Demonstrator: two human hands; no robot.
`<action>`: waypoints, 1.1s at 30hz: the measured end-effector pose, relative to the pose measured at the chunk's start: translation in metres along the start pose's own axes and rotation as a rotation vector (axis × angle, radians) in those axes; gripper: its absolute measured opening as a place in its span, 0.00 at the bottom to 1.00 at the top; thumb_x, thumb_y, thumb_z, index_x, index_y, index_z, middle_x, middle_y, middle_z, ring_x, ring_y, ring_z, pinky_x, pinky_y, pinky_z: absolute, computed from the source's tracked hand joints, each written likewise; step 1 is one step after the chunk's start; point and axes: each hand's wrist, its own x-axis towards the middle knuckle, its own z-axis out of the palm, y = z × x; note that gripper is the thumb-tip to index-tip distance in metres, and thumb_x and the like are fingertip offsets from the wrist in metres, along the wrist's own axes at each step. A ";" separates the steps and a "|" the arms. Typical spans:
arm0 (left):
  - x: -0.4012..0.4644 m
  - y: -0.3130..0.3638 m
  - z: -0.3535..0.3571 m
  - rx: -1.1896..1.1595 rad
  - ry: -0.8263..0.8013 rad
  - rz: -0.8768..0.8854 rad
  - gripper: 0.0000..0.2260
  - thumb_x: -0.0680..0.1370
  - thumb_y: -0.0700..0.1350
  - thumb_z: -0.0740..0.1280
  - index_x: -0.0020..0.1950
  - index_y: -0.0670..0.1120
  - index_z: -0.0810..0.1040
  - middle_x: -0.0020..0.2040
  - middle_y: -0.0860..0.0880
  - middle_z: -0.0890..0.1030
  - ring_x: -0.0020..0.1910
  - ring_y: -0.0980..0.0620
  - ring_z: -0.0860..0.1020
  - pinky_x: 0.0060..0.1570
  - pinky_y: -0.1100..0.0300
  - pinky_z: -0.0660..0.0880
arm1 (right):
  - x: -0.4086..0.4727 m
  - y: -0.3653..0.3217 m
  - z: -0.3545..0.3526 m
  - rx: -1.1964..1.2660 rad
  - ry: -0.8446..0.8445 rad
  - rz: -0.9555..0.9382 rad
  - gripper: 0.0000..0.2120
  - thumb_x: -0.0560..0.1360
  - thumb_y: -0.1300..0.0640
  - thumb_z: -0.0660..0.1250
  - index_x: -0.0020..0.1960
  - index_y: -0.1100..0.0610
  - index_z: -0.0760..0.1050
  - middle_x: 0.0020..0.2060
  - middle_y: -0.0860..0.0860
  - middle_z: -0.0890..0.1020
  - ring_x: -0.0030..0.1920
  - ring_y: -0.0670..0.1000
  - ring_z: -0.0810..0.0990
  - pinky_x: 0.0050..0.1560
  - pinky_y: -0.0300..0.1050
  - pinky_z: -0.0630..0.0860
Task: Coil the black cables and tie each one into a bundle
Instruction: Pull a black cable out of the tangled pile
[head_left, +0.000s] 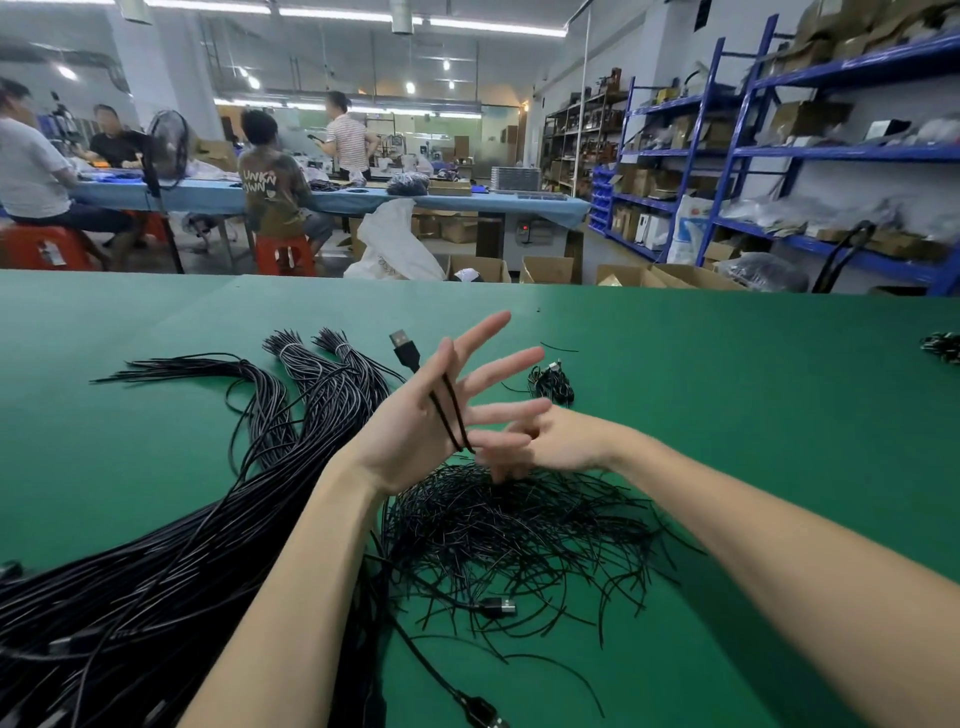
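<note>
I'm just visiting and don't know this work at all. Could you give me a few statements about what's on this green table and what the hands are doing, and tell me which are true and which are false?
1. A black cable runs across the raised left hand. True.
2. The USB plug at the top of that cable lies flat on the table. False: it sticks up in the air beyond the left hand's fingers.
3. The right hand is over a loose pile of thin black ties. True.
4. The table is red. False: it is green.
5. Many long cables lie to the left of the arms. True.
</note>
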 end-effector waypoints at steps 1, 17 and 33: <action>0.000 0.001 0.001 0.005 -0.028 -0.027 0.23 0.85 0.58 0.45 0.80 0.57 0.61 0.78 0.44 0.68 0.69 0.30 0.72 0.65 0.35 0.72 | -0.001 -0.002 -0.009 -0.121 0.017 0.014 0.13 0.73 0.29 0.67 0.41 0.36 0.84 0.35 0.37 0.85 0.39 0.41 0.83 0.50 0.36 0.77; 0.006 -0.016 -0.015 0.258 0.283 -0.165 0.28 0.81 0.65 0.49 0.80 0.60 0.57 0.78 0.58 0.66 0.76 0.45 0.67 0.71 0.42 0.67 | 0.014 -0.085 -0.070 -0.553 0.315 -0.196 0.09 0.79 0.49 0.69 0.46 0.49 0.86 0.35 0.41 0.84 0.35 0.40 0.79 0.40 0.37 0.73; -0.001 0.003 -0.011 0.005 0.132 -0.031 0.26 0.85 0.58 0.46 0.77 0.47 0.68 0.73 0.43 0.74 0.70 0.38 0.74 0.68 0.43 0.74 | 0.004 -0.003 0.010 0.257 -0.061 0.121 0.16 0.79 0.41 0.69 0.42 0.52 0.84 0.31 0.49 0.79 0.31 0.48 0.73 0.34 0.39 0.71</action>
